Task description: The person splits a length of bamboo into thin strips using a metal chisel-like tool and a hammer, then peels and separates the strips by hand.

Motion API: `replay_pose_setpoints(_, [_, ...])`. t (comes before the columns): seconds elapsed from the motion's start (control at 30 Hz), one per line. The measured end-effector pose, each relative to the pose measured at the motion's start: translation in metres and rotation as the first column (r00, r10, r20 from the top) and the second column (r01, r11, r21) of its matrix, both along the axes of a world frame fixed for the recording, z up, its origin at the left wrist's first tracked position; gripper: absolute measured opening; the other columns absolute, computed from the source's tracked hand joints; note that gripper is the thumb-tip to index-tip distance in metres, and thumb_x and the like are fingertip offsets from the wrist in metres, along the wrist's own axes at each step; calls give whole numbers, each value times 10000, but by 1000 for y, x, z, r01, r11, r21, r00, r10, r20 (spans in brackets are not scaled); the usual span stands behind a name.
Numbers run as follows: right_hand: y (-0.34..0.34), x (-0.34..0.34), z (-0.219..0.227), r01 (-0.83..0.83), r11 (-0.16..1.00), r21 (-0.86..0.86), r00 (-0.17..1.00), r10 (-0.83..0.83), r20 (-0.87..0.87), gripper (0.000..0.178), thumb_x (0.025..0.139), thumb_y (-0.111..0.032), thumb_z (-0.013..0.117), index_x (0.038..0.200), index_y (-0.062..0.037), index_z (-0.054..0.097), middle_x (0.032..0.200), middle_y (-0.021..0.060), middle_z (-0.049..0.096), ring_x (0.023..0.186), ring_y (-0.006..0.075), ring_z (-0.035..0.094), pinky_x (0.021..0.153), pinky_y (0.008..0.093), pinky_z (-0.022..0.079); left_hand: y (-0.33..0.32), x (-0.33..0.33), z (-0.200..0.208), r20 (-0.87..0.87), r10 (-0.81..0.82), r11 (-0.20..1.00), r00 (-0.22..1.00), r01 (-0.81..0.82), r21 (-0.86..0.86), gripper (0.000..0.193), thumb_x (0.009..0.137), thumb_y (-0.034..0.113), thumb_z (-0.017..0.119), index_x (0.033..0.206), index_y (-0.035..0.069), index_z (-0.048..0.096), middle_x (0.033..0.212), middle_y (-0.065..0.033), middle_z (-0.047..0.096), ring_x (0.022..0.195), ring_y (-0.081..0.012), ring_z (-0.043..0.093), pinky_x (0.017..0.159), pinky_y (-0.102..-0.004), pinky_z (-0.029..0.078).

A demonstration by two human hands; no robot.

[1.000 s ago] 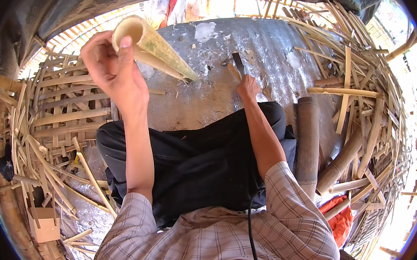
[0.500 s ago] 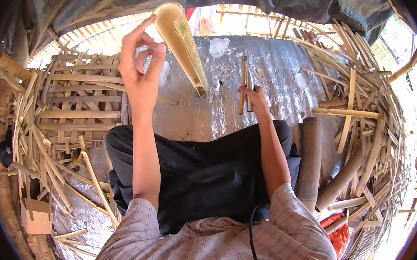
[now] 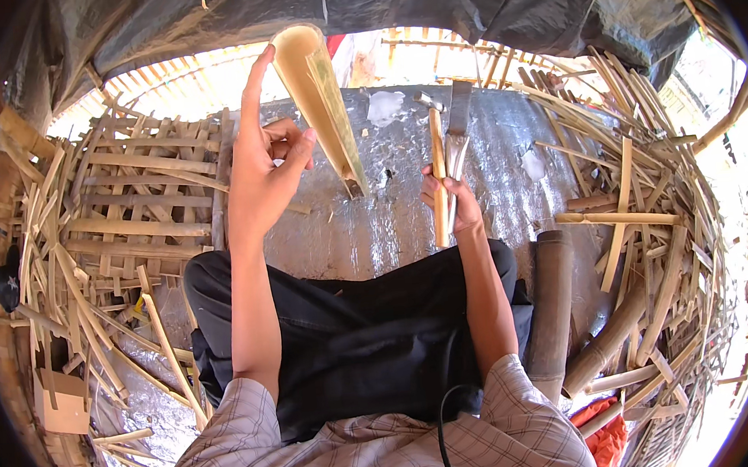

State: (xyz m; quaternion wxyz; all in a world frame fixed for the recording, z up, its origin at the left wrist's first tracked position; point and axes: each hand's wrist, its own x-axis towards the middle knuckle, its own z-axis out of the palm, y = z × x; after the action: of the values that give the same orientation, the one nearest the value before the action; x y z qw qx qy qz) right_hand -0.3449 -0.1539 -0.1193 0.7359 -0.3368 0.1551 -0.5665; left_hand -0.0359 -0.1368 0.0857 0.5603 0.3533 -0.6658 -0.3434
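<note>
A split bamboo tube [image 3: 317, 99], pale inside and green outside, stands tilted on the dark sheet in front of me. My left hand [image 3: 272, 167] is just left of it, the stretched index fingertip touching its upper left edge. The other fingers are bent and apart, with nothing held in them. To the right of the bamboo, my right hand [image 3: 454, 197] is closed round two tools side by side. One is a hammer [image 3: 437, 155] with a wooden handle; the other is a flat-bladed tool [image 3: 458, 110] with a silvery handle, its blade pointing away from me.
Bamboo slats are piled on the left [image 3: 142, 198] and right [image 3: 652, 240]. A thick bamboo pole [image 3: 552, 299] lies by my right knee. Black plastic sheeting [image 3: 358, 9] hangs across the far side. A cardboard box [image 3: 62, 401] sits at the lower left, orange cloth [image 3: 602, 433] at the lower right.
My right hand has turned and the two tools have swung up into clearer view, the wide blade now showing. My left index finger has straightened along the bamboo's edge. The bamboo stays upright.
</note>
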Motion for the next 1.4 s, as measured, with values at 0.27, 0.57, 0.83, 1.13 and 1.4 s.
replay_pose_setpoints(0.27, [16,5,5,-170,985,0,970,168,179,446,773,-231,734,1112,40,630,651,8,509,462,51,344,508,230,298,11,-23,1,64,-36,998,997,33,47,904,923,-55,589,1638,203,99,688,-28,625,577,-68,535,572,-212,430])
replay_pose_setpoints(0.57, [19,-2,8,-187,973,-132,982,189,7,467,764,-241,742,1104,68,655,662,107,577,457,89,416,476,227,342,16,-49,-7,128,-71,997,989,71,4,952,900,-84,585,1642,194,58,732,-60,665,605,-83,574,607,-220,466])
replay_pose_setpoints(0.83, [29,9,34,-90,987,-133,989,73,-132,515,763,-283,774,1128,61,658,715,127,601,489,100,445,472,235,353,14,-46,-5,139,-6,1000,990,6,6,991,878,-79,610,1642,199,43,722,-72,678,606,-100,612,608,-235,487])
replay_pose_setpoints(1.13, [87,61,124,118,983,-138,977,-140,-164,508,767,-210,824,1160,49,634,765,70,553,690,161,516,632,303,389,26,-44,7,24,-137,988,990,135,79,978,897,87,743,1635,233,118,858,-129,721,737,-181,722,682,-307,560])
replay_pose_setpoints(1.4, [99,118,195,487,765,-422,682,-635,-363,300,866,-77,803,1080,24,618,893,37,663,773,83,608,667,247,496,39,-26,16,15,-409,902,912,402,160,1069,850,173,818,1635,244,96,1140,-184,698,936,-302,733,777,-368,596])
